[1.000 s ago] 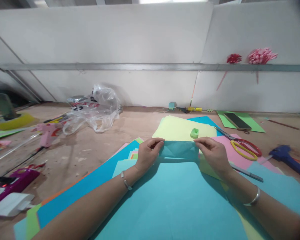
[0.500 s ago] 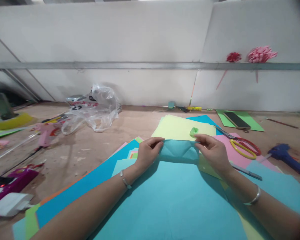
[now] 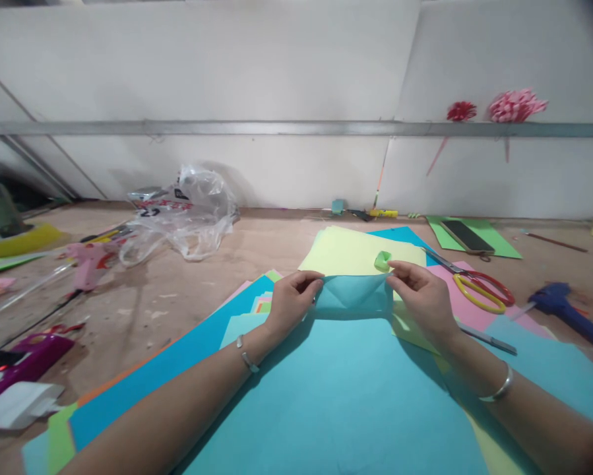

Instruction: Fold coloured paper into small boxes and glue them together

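A folded teal paper piece with diagonal creases stands up between my two hands, just above a large light blue sheet. My left hand pinches its left end, fingers curled closed. My right hand pinches its right top corner, fingers bent. A pale yellow sheet lies just behind, with a small green paper curl on it near my right fingertips.
Red-and-yellow scissors and a blue glue gun lie to the right, with a phone on green paper. A clear plastic bag, pink glue gun and purple tool sit left. Coloured sheets spread beneath my arms.
My right hand has shifted slightly up and left along the top edge of the folded teal paper. The left hand keeps its hold in the same place.
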`<state>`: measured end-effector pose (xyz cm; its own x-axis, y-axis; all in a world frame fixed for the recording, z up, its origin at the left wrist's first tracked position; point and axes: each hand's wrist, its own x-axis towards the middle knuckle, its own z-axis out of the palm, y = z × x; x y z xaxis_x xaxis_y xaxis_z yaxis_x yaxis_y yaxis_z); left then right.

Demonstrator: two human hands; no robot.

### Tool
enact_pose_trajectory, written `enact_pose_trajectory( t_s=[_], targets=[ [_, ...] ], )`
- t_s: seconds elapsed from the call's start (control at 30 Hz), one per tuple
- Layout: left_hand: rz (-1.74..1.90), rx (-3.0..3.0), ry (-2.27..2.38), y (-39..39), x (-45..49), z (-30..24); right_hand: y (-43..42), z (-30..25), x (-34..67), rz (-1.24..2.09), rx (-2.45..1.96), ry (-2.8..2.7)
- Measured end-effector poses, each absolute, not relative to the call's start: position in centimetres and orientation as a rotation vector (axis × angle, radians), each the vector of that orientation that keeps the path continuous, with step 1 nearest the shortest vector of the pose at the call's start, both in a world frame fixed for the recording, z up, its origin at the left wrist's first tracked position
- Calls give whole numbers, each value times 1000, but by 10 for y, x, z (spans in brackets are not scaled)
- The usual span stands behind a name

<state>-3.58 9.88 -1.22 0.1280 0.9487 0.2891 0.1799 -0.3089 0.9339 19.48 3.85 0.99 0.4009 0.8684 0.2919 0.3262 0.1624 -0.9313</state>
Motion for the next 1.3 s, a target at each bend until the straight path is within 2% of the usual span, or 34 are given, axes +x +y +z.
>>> enact_pose_trajectory(
  t_s=[0.3, 0.63, 1.07, 1.3],
  targets=[
    [1244, 1624, 1118, 100, -36, -10, 40, 6, 195, 566, -1373, -1176],
    [1208, 1627, 1162, 99, -36, -11, 37, 14, 194, 419, -1366, -1294],
    [1194, 1670, 1195, 98, -35, -12, 37, 17, 192, 565, -1371, -1191],
    [695, 1921, 1366, 103, -41, 6, 38, 20, 196, 636, -1567, -1283]
  ],
)
